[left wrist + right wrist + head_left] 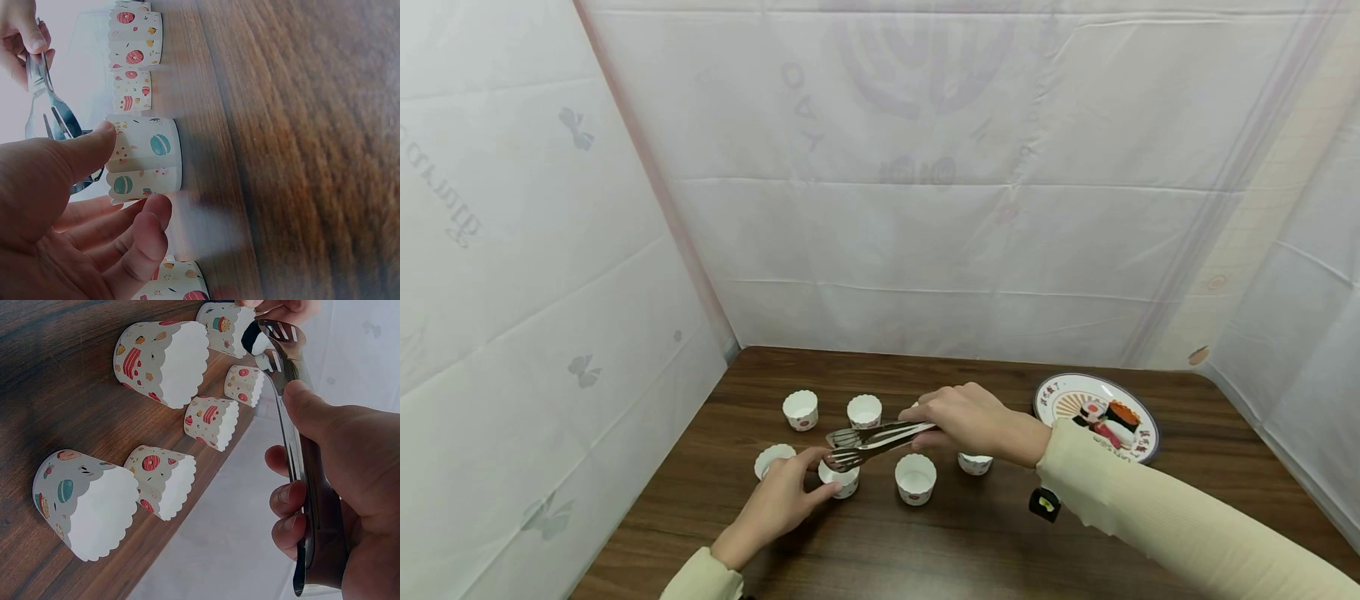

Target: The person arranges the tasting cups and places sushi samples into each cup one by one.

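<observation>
My right hand (973, 423) grips a pair of metal serving tongs (880, 443) with slotted ends. The tongs reach left, their ends over a white paper baking cup (847, 486). My left hand (775, 500) holds that cup, its thumb at the scalloped rim and its fingers curled around the far side; in the left wrist view the cup (147, 156) shows green macaron prints. In the right wrist view the tong ends (282, 334) come close to the left fingertips. Whether anything lies between the tong ends I cannot tell.
More baking cups stand about on the wooden table: one (801, 414) at the far left, one (865, 411) behind the tongs, one (915, 482) in front, and one (975, 464) partly under the right wrist. A printed round plate (1099, 387) lies right. White cloth walls (887, 250) enclose the table.
</observation>
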`<state>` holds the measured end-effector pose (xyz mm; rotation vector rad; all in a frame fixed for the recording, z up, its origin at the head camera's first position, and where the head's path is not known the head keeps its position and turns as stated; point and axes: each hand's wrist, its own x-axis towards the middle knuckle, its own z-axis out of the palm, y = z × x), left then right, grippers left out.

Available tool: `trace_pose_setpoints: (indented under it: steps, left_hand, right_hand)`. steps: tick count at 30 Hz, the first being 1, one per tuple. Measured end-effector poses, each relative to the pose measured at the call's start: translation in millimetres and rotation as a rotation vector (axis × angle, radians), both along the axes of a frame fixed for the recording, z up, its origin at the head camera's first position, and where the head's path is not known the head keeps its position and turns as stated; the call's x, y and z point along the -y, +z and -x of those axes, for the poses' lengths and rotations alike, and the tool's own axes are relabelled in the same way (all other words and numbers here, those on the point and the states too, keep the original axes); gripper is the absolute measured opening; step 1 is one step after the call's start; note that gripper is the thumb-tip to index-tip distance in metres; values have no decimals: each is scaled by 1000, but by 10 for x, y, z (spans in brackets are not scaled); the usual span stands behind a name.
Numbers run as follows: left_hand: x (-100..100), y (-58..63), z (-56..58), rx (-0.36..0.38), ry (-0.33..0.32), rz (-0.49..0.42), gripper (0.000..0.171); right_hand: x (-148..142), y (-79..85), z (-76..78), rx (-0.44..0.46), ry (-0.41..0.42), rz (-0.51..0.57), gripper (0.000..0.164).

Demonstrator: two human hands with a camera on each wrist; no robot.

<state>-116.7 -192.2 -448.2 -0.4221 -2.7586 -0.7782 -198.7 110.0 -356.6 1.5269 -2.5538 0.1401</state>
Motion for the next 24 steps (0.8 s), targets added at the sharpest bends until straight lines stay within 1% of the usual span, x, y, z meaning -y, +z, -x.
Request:
trace_pose_setpoints:
  steps: [6,13,17,24]
  left_hand:
    - [2,-7,5,-6,-25,-6,40]
    - [-2,-5,11,12,-6,2,40]
    - [-4,3,5,6,-8,4,38]
    - [-11,9,0,19,-10,-2,34]
  right_hand:
    - [0,-5,-19,25,-13,6,37]
    - [-12,-14,-20,27,-29,18,41]
    - [-26,-19,-18,28,-39,12,42]
    - [-48,-28,-10,23,-35,26,42]
